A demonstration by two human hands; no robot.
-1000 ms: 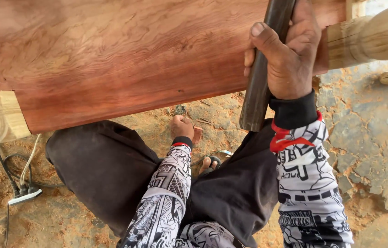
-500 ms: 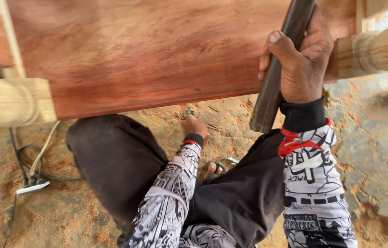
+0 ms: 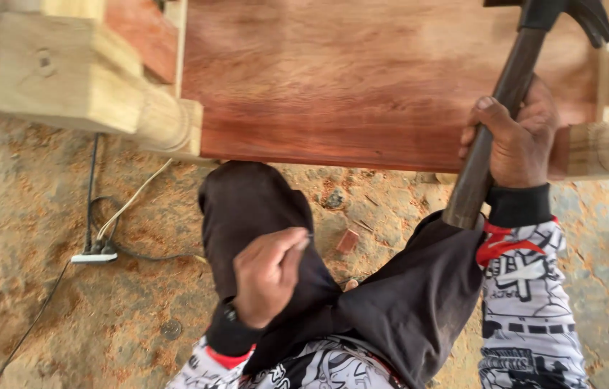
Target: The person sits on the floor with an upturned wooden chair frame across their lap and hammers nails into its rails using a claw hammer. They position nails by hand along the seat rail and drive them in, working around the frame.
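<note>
Right hand: the right hand [image 3: 515,140] is wrapped firmly around the dark handle of a hammer [image 3: 500,115], near its lower end.
Hammer: tilted, head at the top edge of view, over the reddish wooden panel [image 3: 362,79].
Left hand: the left hand [image 3: 267,275] is pinched shut at the fingertips above the knee; whether it holds anything small cannot be told.
Panel: set between pale turned wooden legs [image 3: 164,122].
Floor: sawdust-covered ground [image 3: 30,252] with a white power strip [image 3: 94,256] and cables.

Soft daylight, faint shadows, slight motion blur
</note>
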